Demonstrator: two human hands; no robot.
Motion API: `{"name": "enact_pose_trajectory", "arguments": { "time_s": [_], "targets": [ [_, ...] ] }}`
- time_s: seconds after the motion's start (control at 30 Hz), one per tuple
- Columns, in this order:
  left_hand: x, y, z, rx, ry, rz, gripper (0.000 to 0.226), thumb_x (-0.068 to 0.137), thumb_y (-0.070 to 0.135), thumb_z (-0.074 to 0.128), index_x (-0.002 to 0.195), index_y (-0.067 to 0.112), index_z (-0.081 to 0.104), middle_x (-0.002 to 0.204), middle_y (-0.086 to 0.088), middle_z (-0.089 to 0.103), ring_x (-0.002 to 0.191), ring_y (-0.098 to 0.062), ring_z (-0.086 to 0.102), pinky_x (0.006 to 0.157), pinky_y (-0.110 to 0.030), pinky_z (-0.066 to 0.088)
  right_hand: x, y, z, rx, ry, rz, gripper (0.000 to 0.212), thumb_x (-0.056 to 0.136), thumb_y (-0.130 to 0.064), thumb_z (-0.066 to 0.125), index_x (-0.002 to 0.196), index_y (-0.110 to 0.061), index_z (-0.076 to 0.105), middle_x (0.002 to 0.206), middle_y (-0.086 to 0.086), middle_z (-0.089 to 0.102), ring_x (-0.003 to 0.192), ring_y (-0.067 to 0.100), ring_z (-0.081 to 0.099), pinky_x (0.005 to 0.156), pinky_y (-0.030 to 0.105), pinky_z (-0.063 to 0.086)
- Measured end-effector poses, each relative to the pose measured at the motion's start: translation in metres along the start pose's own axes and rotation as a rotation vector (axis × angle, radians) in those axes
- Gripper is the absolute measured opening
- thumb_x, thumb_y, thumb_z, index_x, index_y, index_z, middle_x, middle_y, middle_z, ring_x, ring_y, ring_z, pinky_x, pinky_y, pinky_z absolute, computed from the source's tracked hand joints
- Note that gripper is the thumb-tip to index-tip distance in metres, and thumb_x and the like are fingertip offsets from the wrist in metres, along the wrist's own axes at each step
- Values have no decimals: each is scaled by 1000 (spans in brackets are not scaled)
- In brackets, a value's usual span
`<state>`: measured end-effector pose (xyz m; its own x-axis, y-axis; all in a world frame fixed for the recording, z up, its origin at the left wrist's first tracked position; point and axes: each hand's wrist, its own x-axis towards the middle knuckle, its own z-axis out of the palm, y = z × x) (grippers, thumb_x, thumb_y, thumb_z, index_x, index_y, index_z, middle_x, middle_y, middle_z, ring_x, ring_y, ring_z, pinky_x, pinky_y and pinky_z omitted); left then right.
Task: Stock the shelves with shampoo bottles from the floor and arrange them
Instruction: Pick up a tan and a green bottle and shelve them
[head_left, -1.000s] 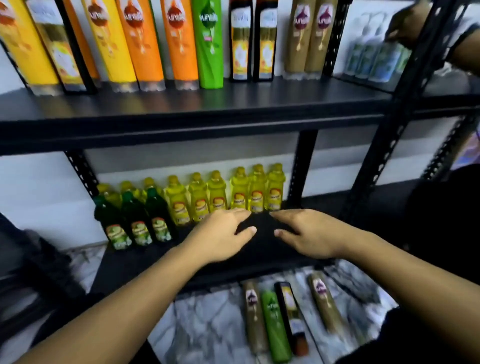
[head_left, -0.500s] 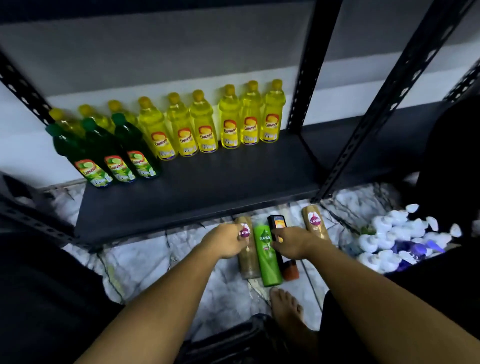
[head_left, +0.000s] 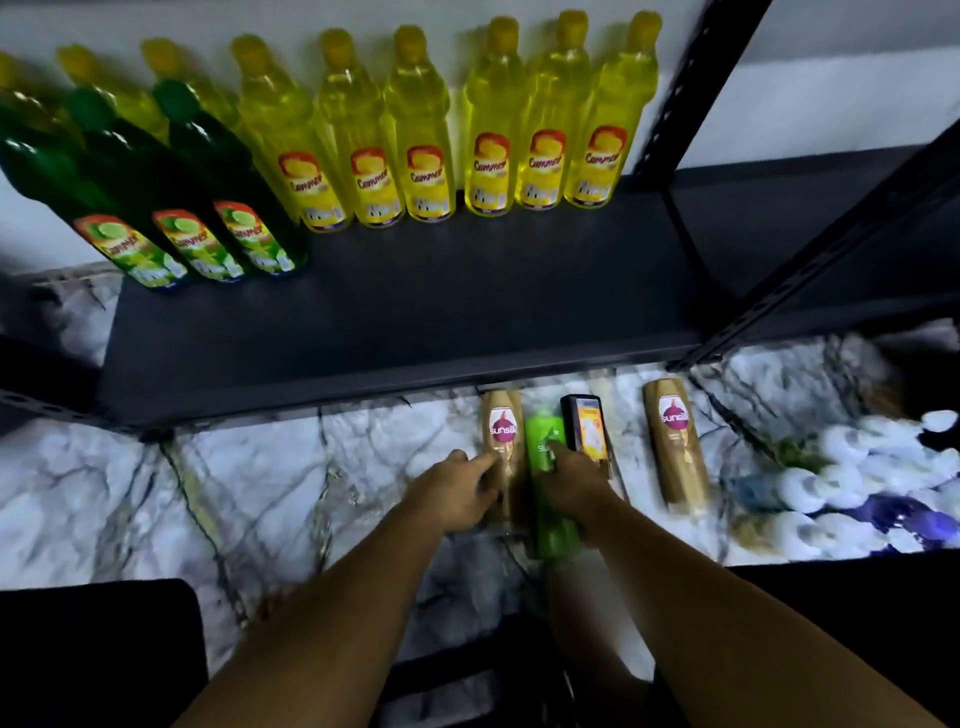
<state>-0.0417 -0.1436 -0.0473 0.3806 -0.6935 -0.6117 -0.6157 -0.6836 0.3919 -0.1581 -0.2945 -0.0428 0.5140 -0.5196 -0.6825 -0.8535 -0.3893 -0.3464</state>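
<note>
The single view comes from a wide-angle camera worn on the person's head, looking forward and steeply down. It faces the black bottom shelf (head_left: 395, 332) of a metal rack (head_left: 693, 93). The yellow bottles (head_left: 421, 130) and green bottles (head_left: 218, 171) at the back of the shelf fill the top of the frame, splayed outward by the lens. The marble floor (head_left: 249, 483) lies close below. Both forearms enter from the bottom edge, the left hand (head_left: 457, 493) and right hand (head_left: 571, 483) meeting near mid-frame at the shampoo bottles (head_left: 675, 447) lying there.

Small shop stockroom: black slotted-steel shelf (head_left: 395, 332) lined with identical dish-soap bottles (head_left: 488, 130), Sunsilk shampoo bottles (head_left: 675, 441) on marble floor (head_left: 104, 483) below it.
</note>
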Motion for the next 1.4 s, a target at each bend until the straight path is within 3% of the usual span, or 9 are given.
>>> {"name": "enact_pose_trajectory", "arguments": {
  "time_s": [0.17, 0.33, 0.47, 0.6, 0.77, 0.9, 1.03, 1.2, 1.4],
  "targets": [
    [19, -7, 24, -114, -22, 27, 65, 100, 40, 53, 158, 43, 24, 132, -15, 48, 119, -37, 55, 98, -42, 50, 20, 0, 15, -13, 123, 12, 59, 91, -20, 59, 148, -23, 43, 134, 15, 55, 119, 34, 59, 94, 37, 51],
    [24, -17, 33, -243, 52, 5, 60, 99, 39, 54, 155, 42, 31, 137, -14, 51, 118, -34, 59, 97, -40, 52, 26, -3, 25, 126, 184, -3, 53, 78, -14, 71, 127, -27, 54, 116, 10, 60, 99, 32, 64, 76, 33, 51],
    [16, -41, 31, -302, 144, -49, 50, 99, 38, 58, 146, 36, 41, 130, -14, 55, 110, -33, 62, 90, -34, 53, 30, -17, 39, 196, 137, -46, 54, 78, -14, 74, 122, -31, 48, 121, 4, 59, 102, 27, 63, 81, 37, 54],
    [3, -67, 32, -388, 215, -163, 47, 93, 38, 69, 132, 28, 44, 121, -11, 55, 106, -31, 63, 85, -33, 52, 35, -41, 56, 282, -47, -50, 66, 75, -17, 77, 122, -36, 34, 111, 5, 62, 94, 29, 67, 77, 51, 59],
    [-3, -85, 34, -697, 397, -332, 71, 69, 24, 88, 115, 30, 34, 112, 0, 62, 95, -23, 65, 76, -36, 54, 37, -64, 85, 266, -46, -36, 68, 74, -26, 81, 131, -15, 46, 122, 10, 62, 108, 31, 62, 87, 37, 52],
    [3, -89, 33, -824, 273, -414, 81, 62, 13, 89, 123, 21, 36, 109, -3, 65, 93, -24, 66, 78, -41, 58, 38, -69, 97, 304, 16, 8, 62, 74, -30, 82, 125, -15, 50, 120, 11, 62, 108, 31, 62, 88, 40, 53],
    [-5, -93, 44, -790, 175, -376, 80, 62, 13, 93, 122, 18, 41, 101, -1, 64, 88, -22, 63, 59, -22, 45, 39, -70, 92, 364, -9, 71, 64, 75, -22, 83, 125, -13, 46, 117, 11, 62, 108, 32, 62, 90, 42, 54],
    [-18, -92, 42, -894, 207, -342, 79, 57, 3, 90, 116, 23, 41, 98, 3, 66, 89, -18, 65, 76, -38, 57, 33, -71, 84, 497, -58, 130, 67, 70, -16, 88, 118, -18, 41, 110, 8, 63, 100, 31, 66, 87, 48, 57],
    [-30, -92, -9, -1110, 204, -202, 89, 60, -9, 82, 130, 32, 46, 102, -1, 73, 91, -20, 71, 71, -43, 62, 7, -97, 61, 644, -109, -99, 74, 55, -7, 85, 117, -27, 51, 104, 6, 70, 99, 30, 69, 83, 53, 58]
  ]
}}
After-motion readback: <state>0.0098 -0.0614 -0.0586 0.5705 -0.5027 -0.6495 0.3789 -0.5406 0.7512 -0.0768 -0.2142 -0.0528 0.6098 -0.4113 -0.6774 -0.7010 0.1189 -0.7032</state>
